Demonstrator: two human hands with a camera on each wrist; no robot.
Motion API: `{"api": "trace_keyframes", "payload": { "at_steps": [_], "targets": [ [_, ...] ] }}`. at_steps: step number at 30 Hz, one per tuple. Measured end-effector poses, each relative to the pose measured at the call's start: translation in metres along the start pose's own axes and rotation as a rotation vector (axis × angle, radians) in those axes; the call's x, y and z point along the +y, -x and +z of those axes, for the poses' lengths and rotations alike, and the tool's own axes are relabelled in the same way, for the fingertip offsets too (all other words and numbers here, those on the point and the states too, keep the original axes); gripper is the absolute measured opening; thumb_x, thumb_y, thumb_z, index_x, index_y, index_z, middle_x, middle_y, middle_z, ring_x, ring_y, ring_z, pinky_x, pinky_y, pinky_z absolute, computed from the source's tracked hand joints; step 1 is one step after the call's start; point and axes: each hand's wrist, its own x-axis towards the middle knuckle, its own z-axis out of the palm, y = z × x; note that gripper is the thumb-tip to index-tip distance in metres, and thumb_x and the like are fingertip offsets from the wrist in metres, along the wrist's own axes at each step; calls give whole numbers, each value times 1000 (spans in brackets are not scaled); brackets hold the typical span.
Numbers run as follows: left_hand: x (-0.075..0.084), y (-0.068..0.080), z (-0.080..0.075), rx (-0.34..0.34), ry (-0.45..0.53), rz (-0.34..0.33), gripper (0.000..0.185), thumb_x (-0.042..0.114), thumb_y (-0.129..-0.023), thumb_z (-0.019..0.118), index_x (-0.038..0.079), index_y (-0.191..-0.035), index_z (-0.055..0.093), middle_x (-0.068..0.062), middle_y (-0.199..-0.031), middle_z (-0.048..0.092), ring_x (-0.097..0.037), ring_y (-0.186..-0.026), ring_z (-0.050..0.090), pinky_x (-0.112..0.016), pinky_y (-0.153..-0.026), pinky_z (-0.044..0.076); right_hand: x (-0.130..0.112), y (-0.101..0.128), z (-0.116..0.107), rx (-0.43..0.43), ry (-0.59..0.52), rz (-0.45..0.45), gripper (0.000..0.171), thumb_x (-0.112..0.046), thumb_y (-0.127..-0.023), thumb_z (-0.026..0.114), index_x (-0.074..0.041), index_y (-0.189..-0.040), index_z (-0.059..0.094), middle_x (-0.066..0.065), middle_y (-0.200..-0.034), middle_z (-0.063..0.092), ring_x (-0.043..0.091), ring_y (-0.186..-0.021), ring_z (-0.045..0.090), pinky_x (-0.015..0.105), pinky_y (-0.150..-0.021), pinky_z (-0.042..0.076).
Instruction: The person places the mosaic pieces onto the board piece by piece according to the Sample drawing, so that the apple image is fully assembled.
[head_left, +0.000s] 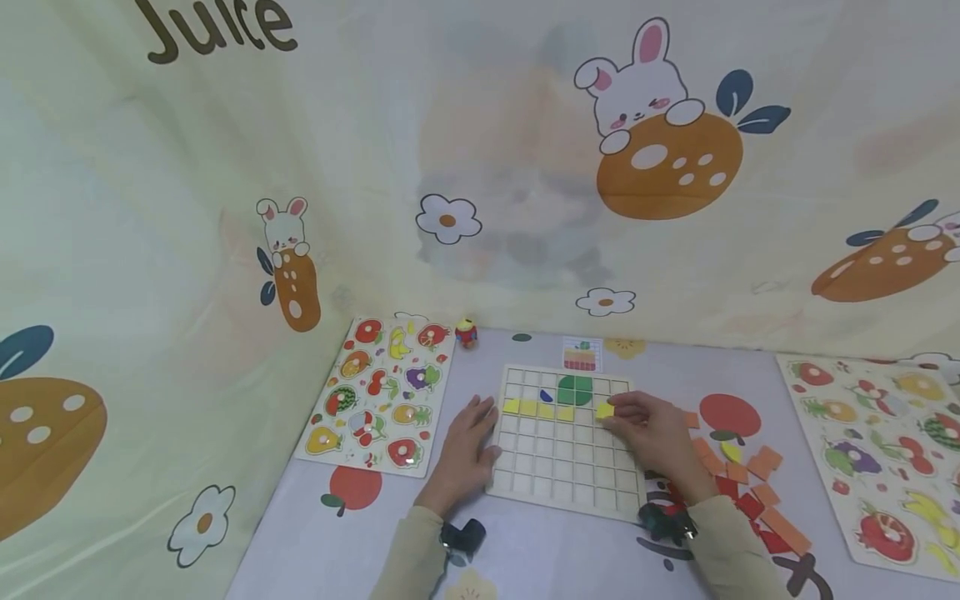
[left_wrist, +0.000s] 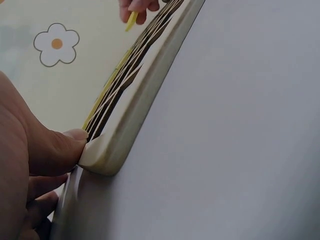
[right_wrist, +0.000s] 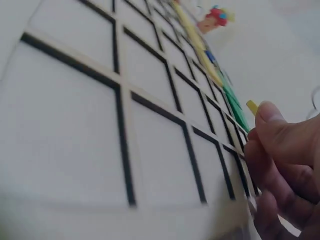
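While the pale wooden grid board (head_left: pixel 564 467) lies flat in the middle of the counter (head_left: pixel 540 554), other things lie around it. At 9 o'clock from the board is a fruit peg puzzle board (head_left: pixel 378 396), and a second fruit puzzle board (head_left: pixel 885 458) lies at 3 o'clock, well apart. Between that one and the grid board is a loose heap of orange and red flat tiles (head_left: pixel 750 492). At 12 o'clock, just beyond the board edge, lies a small pattern card (head_left: pixel 581 356), and a small red and yellow toy figure (head_left: pixel 467 332) stands at 11 o'clock. On the board there is a row of yellow square tiles (head_left: pixel 538 408) and a green shape (head_left: pixel 574 389) above it.

The left hand (head_left: pixel 467 446) rests with relaxed fingers against the left edge of the board; in the left wrist view its thumb (left_wrist: pixel 60 147) presses on the rounded corner. The right hand (head_left: pixel 651 433) comes over the right side of the board, and its grip pinches a small yellow tile (head_left: pixel 604 410) by the fingertips (right_wrist: pixel 270 112). This tile is at 9 o'clock from the right hand, just over the row of yellow tiles at its right end.
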Motion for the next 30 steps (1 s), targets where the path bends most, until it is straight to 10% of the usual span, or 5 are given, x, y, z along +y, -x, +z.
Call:
{"api": "trace_keyframes", "payload": {
  "at_steps": [30],
  "targets": [
    [-1, 1, 1, 0, 5, -12, 60, 13, -102, 63, 4, -159, 46, -4, -174, 34, -29, -165, 20, -55, -135, 20, -4, -11, 19, -3, 138, -95, 29, -31, -93, 81, -18, -118, 78, 1, -100, 74, 18, -83, 57, 26, -65, 46]
  ]
}}
